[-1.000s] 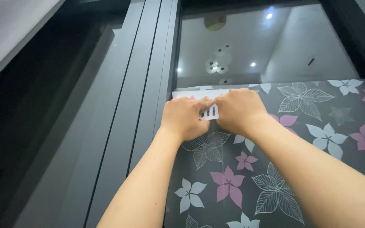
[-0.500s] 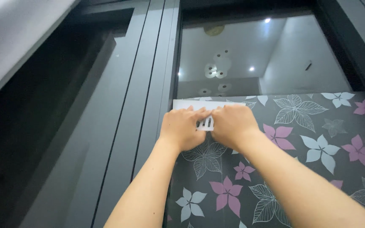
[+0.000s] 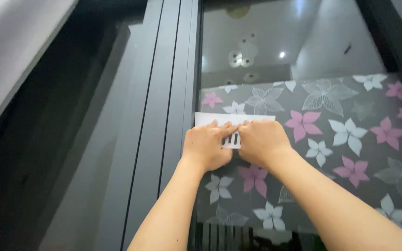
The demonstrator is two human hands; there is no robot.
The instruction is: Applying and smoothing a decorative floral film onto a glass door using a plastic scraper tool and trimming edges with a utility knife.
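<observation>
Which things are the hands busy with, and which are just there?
Busy with: left hand and right hand pressing a white card against the flowered film on the glass.
Just there: dark window frame, ceiling lights' reflection.

Both hands, left hand (image 3: 206,148) and right hand (image 3: 261,142), press a white card (image 3: 219,119) flat against the flowered window film (image 3: 345,139), beside what looks like the dark window frame (image 3: 164,116).

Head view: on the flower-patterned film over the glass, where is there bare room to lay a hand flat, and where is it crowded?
Free: the dark flower-patterned film right of the right hand, and below both wrists. Crowded: the white paper card with black bars, pressed under the left hand and the right, beside the dark grey window frame.
</observation>
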